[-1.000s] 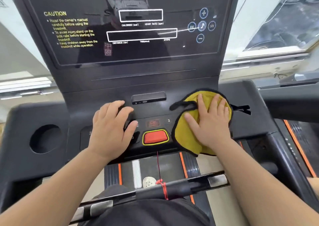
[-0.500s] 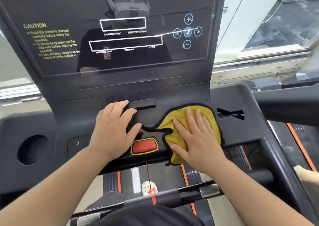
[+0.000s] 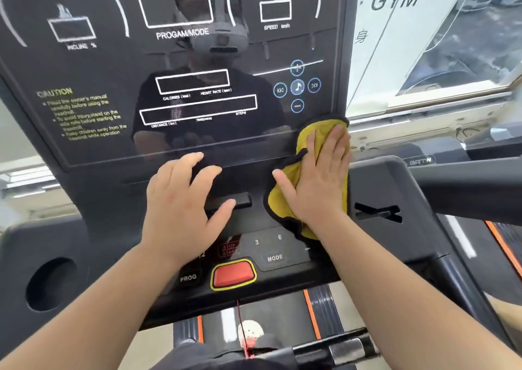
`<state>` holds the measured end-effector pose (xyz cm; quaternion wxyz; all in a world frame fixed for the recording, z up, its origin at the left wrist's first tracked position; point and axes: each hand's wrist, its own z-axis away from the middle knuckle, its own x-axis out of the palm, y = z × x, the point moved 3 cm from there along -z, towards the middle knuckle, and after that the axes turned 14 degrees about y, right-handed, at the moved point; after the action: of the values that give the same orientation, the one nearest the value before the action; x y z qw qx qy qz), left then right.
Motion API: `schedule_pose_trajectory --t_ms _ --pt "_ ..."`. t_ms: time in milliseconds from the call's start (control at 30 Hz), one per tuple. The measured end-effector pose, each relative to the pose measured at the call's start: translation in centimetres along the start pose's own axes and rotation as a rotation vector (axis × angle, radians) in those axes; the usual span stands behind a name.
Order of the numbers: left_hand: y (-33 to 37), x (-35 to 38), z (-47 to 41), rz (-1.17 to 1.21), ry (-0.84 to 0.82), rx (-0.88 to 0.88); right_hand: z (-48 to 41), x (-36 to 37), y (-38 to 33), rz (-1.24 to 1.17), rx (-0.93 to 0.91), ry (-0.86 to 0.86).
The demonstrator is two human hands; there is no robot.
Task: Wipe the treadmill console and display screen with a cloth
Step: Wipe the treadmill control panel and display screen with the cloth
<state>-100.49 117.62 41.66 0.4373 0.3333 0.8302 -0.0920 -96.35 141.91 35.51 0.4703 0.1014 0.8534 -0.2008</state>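
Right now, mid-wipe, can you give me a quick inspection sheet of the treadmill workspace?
Surface: console dark, glossy; display screen unlit, showing reflections.
Job's things: yellow cloth pressed flat at the screen's lower right corner.
Clutter: nothing seen.
Grips: right hand open, palm on the cloth; left hand open, resting bare on the console.
Cables: red cord hanging below the red button.
Surroundings: window at right, GYM sign.

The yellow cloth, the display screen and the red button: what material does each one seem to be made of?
Yellow cloth: soft fabric, probably microfibre, with a fuzzy nap and dark stitched edging. It folds under the right hand.
Display screen: a glossy dark panel, glass or acrylic, since it mirrors the person.
Red button: likely smooth plastic with a slight sheen and a yellow rim.
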Motion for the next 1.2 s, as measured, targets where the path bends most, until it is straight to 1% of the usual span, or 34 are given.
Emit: schedule_pose_trajectory --t_ms 133,200,233,300,367,433,533,633,700,733,800,967,1100,1133,1200 --pt "-0.1 -0.1 -2.2 -0.017 0.090 0.018 -1.0 0.1 1.4 0.071 -0.304 0.053" --pt "-0.2 0.0 -3.1 -0.017 0.122 0.013 -1.4 -0.2 2.9 0.090 -0.412 0.074" --pt "-0.2 0.1 -3.5 -0.017 0.145 0.010 -1.6 -0.4 3.4 0.101 -0.440 0.080" --pt "0.0 0.2 -4.4 -0.026 0.195 0.021 -2.6 -0.5 3.6 0.108 -0.434 0.100" --pt "0.1 0.3 -5.6 -0.041 0.229 0.041 -4.5 -0.8 2.8 0.088 -0.411 0.152" --pt "0.1 0.4 -6.7 -0.067 0.230 0.050 -6.8 -1.2 1.7 0.063 -0.461 0.220" --pt "-0.1 0.6 -7.9 -0.123 0.208 0.058 -9.3 -1.9 0.7 0.062 -0.681 0.307" --pt "-0.3 0.6 -8.1 -0.145 0.195 0.069 -11.0 -2.5 0.5 0.101 -0.926 0.344" --pt "-0.3 0.5 -8.0 -0.148 0.187 0.070 -13.1 -3.5 0.2 0.122 -1.039 0.370" --pt "-0.3 0.5 -8.0 -0.149 0.180 0.069 -14.4 -4.3 -0.2 0.130 -1.060 0.384" --pt "-0.2 0.3 -8.2 -0.149 0.162 0.067 -17.4 -6.4 -1.5 0.134 -1.036 0.421" --pt "-0.5 -0.4 -8.6 -0.141 0.086 0.068 -24.4 -11.5 -4.5 0.174 -0.812 0.469" --pt "-0.9 -0.9 -8.6 -0.119 0.066 0.087 -24.2 -11.6 -5.4 0.178 -0.713 0.472" --pt "-1.0 -1.0 -8.6 -0.118 0.067 0.094 -23.4 -11.1 -5.4 0.170 -0.719 0.463" --pt "-1.1 -1.0 -8.5 -0.121 0.062 0.102 -21.0 -9.4 -5.1 0.158 -0.786 0.435"
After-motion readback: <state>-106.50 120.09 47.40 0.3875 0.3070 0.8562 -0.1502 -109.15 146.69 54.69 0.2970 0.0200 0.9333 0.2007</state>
